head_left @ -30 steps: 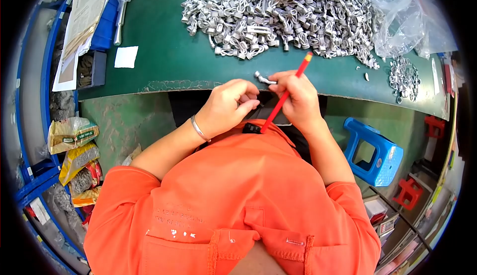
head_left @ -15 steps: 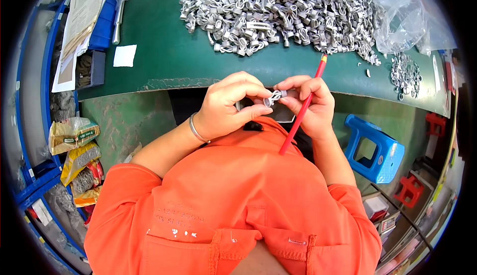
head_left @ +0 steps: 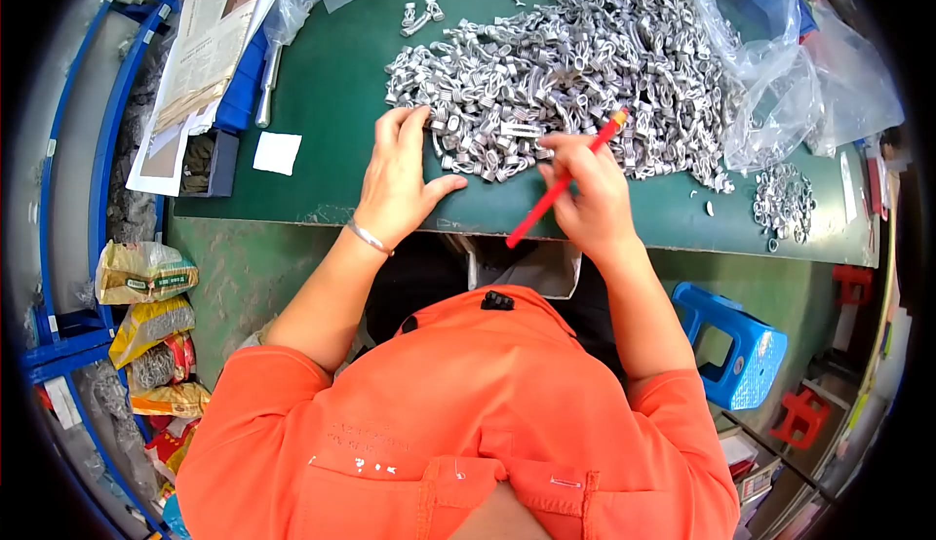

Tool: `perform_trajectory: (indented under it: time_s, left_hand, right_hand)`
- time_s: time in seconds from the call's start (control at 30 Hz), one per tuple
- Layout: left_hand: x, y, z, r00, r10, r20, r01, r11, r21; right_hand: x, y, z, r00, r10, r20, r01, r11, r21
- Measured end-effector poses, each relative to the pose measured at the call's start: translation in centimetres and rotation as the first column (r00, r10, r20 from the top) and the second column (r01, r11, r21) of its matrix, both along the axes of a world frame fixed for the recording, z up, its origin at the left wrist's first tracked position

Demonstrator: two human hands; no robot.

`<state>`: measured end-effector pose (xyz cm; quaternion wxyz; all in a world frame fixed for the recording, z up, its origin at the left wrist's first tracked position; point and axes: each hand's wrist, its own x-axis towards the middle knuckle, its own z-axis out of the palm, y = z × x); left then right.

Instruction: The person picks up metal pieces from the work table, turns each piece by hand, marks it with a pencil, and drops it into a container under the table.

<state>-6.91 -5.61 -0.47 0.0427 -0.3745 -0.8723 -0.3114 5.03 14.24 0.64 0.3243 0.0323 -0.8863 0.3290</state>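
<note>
A large pile of small grey metal parts (head_left: 585, 62) is spread over the green table (head_left: 327, 101). My left hand (head_left: 398, 174) rests at the pile's left front edge, fingers apart, fingertips against the parts, with nothing visible in it. At the front of the pile, my right hand (head_left: 590, 189) holds a red pencil (head_left: 541, 213), which slants from upper right to lower left. Its fingers are bent close to the parts; whether they also hold a part cannot be made out.
Small rings (head_left: 783, 201) lie at the table's right, below clear plastic bags (head_left: 780, 101). A white paper piece (head_left: 277, 153), newspapers (head_left: 210, 48) and a grey box (head_left: 222, 165) are at the left. A blue stool (head_left: 741, 355) stands at the lower right.
Both hands have moved forward from the table's edge to the pile and apart from each other. The metal part held between them is no longer visible there. My left hand has opened.
</note>
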Motion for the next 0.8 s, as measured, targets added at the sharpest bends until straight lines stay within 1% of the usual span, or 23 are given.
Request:
perform_trajectory:
  time_s: [0.03,0.07,0.1,0.13,0.17,0.2,0.23,0.27,0.3,0.37,0.4,0.43,0.47,0.5,0.53,0.57,0.6,0.63,0.67,0.7,0.77,0.8]
  left_hand:
    - [0.0,0.2,0.1,1.0,0.004,-0.004,-0.004,1.0,0.003]
    - [0.2,0.6,0.3,0.996,0.005,0.093,-0.01,0.999,0.047]
    - [0.4,1.0,0.4,0.982,0.002,0.19,-0.019,0.996,0.09]
    - [0.7,1.3,-0.2,0.986,0.01,0.166,-0.036,0.987,0.155]
    - [1.1,1.5,-0.1,0.979,0.041,0.201,-0.073,0.985,0.154]
    - [1.3,1.4,-0.5,0.985,-0.005,0.172,-0.028,0.982,0.188]
    - [1.6,1.4,-0.7,0.988,-0.052,0.143,0.019,0.975,0.221]
    - [2.4,1.7,-0.8,0.976,-0.052,0.212,-0.006,0.964,0.265]
    - [2.8,1.8,-1.1,0.977,-0.062,0.204,-0.001,0.956,0.295]
    - [3.2,2.3,-1.8,0.972,-0.133,0.195,0.058,0.934,0.351]
    - [3.2,2.5,-1.8,0.971,-0.138,0.198,0.06,0.932,0.357]
    - [3.3,2.7,-1.7,0.976,-0.138,0.169,0.072,0.934,0.35]
    - [3.4,2.8,-1.7,0.98,-0.138,0.141,0.083,0.936,0.342]
    - [3.4,2.9,-1.6,0.975,-0.121,0.184,0.049,0.933,0.358]
    - [3.3,2.9,-1.7,0.983,-0.119,0.137,0.063,0.931,0.359]
    - [3.2,3.0,-1.8,0.989,-0.115,0.089,0.076,0.931,0.358]
    - [3.3,3.1,-1.7,0.989,-0.115,0.09,0.075,0.929,0.362]
    - [3.4,3.1,-1.6,0.994,-0.095,0.048,0.07,0.919,0.388]
    - [3.4,3.0,-1.4,0.997,-0.073,0.004,0.064,0.909,0.413]
    - [3.6,3.0,-1.1,0.998,-0.068,0.006,0.06,0.909,0.413]
    - [4.1,3.0,0.1,0.945,-0.286,0.159,0.17,0.845,0.508]
    - [4.6,3.4,0.9,0.919,-0.326,0.221,0.151,0.81,0.567]
  right_hand:
    - [-1.2,-0.1,0.1,1.0,-0.012,-0.02,0.013,0.999,0.05]
    - [-2.3,0.1,-0.9,0.999,-0.053,-0.007,0.054,0.987,0.152]
    - [-2.9,0.1,-1.4,0.997,-0.078,-0.021,0.081,0.975,0.207]
    - [-3.0,0.1,-1.5,0.996,-0.085,-0.014,0.086,0.972,0.219]
    - [-3.1,0.2,-1.5,0.996,-0.091,-0.007,0.09,0.968,0.232]
    - [-2.9,0.2,-1.4,0.996,-0.089,-0.006,0.088,0.969,0.232]
    - [-2.7,0.4,-1.2,0.997,-0.065,-0.037,0.071,0.979,0.192]
    - [-2.3,0.4,-1.0,0.997,-0.042,-0.067,0.052,0.987,0.153]
    - [-1.8,0.4,-1.1,0.997,-0.041,-0.063,0.05,0.987,0.156]
    - [-0.5,0.1,-1.2,0.997,-0.075,0.002,0.075,0.995,-0.064]
    - [0.1,0.2,-1.3,0.996,-0.084,0.038,0.088,0.99,-0.111]
    - [0.5,0.1,-1.3,0.995,-0.088,0.04,0.092,0.99,-0.103]
    - [1.0,0.0,-1.4,0.992,-0.053,0.113,0.087,0.943,-0.321]
    - [1.4,0.0,-1.6,0.984,-0.002,0.175,0.094,0.847,-0.522]
    - [1.6,0.0,-1.9,0.983,0.069,0.17,0.056,0.769,-0.637]
    - [2.0,-0.2,-1.6,0.98,0.078,0.184,0.071,0.723,-0.687]
    - [2.2,-0.3,-1.5,0.982,0.095,0.162,0.046,0.713,-0.699]
    - [2.5,-0.4,-1.5,0.984,0.114,0.141,0.021,0.702,-0.712]
    - [2.6,-0.5,-1.6,0.988,0.11,0.104,-0.009,0.731,-0.682]
    - [2.8,-0.7,-1.7,0.988,0.114,0.105,-0.012,0.731,-0.682]
    - [2.9,-1.2,-2.2,0.994,0.106,0.041,-0.052,0.742,-0.668]
    - [2.8,-1.5,-1.9,0.995,0.097,0.014,-0.071,0.81,-0.582]
